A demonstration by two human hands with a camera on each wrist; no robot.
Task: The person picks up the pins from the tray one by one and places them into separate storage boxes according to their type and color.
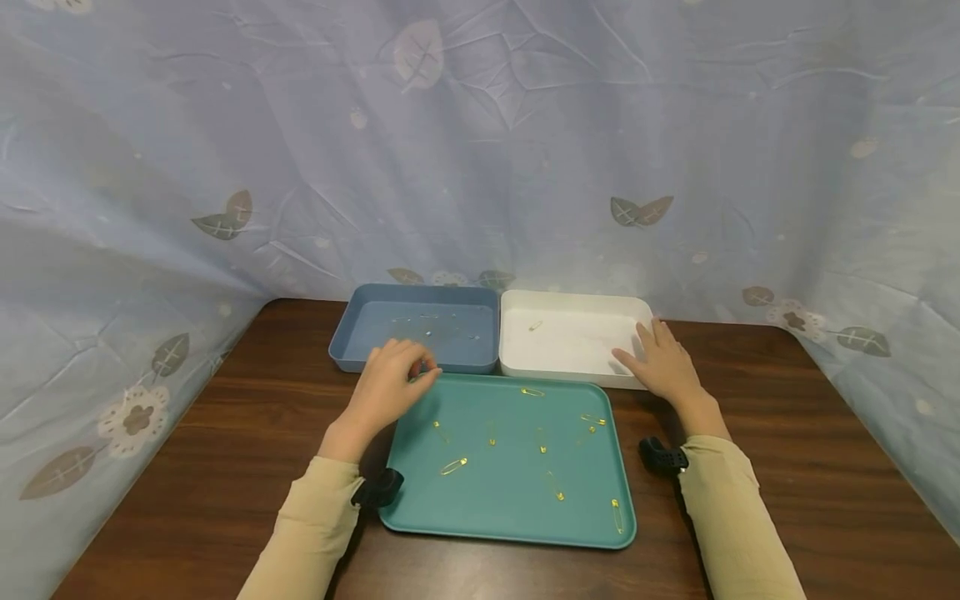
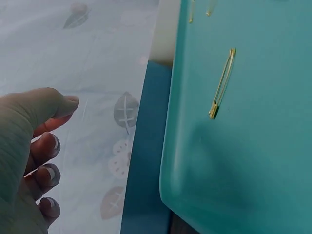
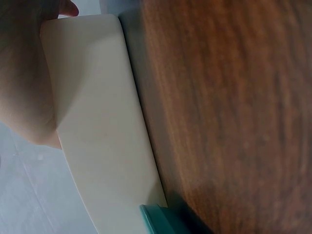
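Note:
My left hand (image 1: 390, 383) hovers over the back left corner of the green tray (image 1: 495, 521), by the front wall of the blue tray (image 1: 412, 360). Its fingers curl, with thumb and index fingertips close together; I cannot tell whether something thin is between them. My right hand (image 1: 667, 362) lies with spread, relaxed fingers over the right end of the white tray (image 1: 570, 377), thumb over its inside. Several gold safety pins lie scattered on the green tray, one safety pin (image 1: 453, 466) near its left middle. A single safety pin (image 1: 536, 325) sits in the white tray.
Several small, thin pieces lie in the blue tray. The blue and white trays stand side by side behind the green one, on a dark wooden table (image 1: 795, 467). A patterned curtain (image 1: 555, 167) hangs behind and at both sides.

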